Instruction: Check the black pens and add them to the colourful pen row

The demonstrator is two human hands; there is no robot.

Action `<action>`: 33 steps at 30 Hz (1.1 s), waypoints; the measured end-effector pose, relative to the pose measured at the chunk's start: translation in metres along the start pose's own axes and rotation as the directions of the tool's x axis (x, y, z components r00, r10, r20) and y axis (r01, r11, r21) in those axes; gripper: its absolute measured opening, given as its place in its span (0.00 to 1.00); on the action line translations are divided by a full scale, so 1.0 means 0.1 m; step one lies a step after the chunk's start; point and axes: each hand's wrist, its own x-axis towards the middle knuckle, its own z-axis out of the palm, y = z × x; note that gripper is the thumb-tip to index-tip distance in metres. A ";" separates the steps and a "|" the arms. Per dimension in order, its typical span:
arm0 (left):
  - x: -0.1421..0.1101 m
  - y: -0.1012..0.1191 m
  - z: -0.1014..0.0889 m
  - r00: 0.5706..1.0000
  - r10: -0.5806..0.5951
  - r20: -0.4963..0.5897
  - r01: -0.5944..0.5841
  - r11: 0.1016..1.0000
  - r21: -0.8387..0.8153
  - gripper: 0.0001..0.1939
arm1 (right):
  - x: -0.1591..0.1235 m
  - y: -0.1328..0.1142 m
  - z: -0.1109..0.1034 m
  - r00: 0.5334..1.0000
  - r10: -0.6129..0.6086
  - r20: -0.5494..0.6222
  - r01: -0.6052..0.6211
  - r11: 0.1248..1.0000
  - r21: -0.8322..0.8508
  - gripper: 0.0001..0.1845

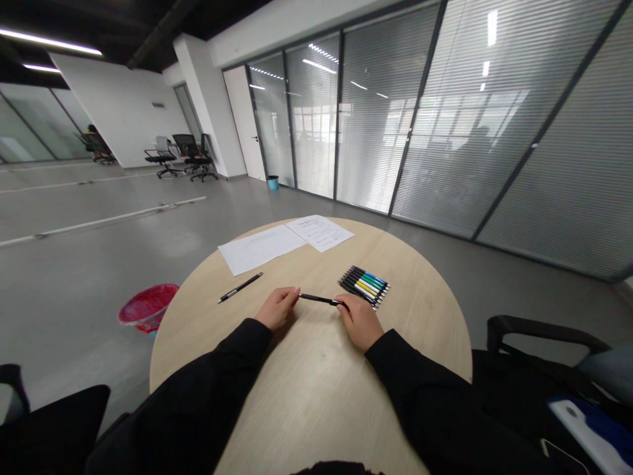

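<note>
Left of the round pale-wood table [306,389], a red waste bin [147,306] with pink liner stands on the floor. Farther along the tabletop, a loose black pen [240,287] lies angled, with paper sheets [262,249] beyond it at the far edge. Left hand [277,308] curled closed, fingertips [296,293] pinching one end of a black mechanical pen [320,299]. Right hand [360,322] closed on the other end, fingers [342,304] over the barrel. Grip looks steady: pen held by both ends, its middle left free. Just beyond right hand, a tight row of colour-banded pens [364,286] lies on the table.
</note>
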 end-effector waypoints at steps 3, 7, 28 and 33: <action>0.00 -0.01 0.02 0.999 -0.042 0.027 0.043 0.998 -0.039 0.26 | 0.00 0.00 -0.01 1.000 0.000 0.007 0.000 1.000 -0.016 0.11; 0.01 -0.02 0.04 0.999 -0.025 0.042 0.029 0.996 -0.085 0.26 | -0.01 -0.01 -0.01 1.000 0.001 0.009 -0.001 1.000 -0.017 0.11; -0.03 0.11 -0.08 0.971 0.220 0.097 -0.234 0.958 0.166 0.17 | 0.01 0.06 -0.01 0.999 0.054 0.001 -0.054 0.993 0.100 0.12; -0.03 0.07 -0.06 0.980 0.182 0.082 -0.194 0.962 0.191 0.21 | 0.01 0.04 -0.01 0.999 0.047 0.013 -0.048 0.996 0.082 0.12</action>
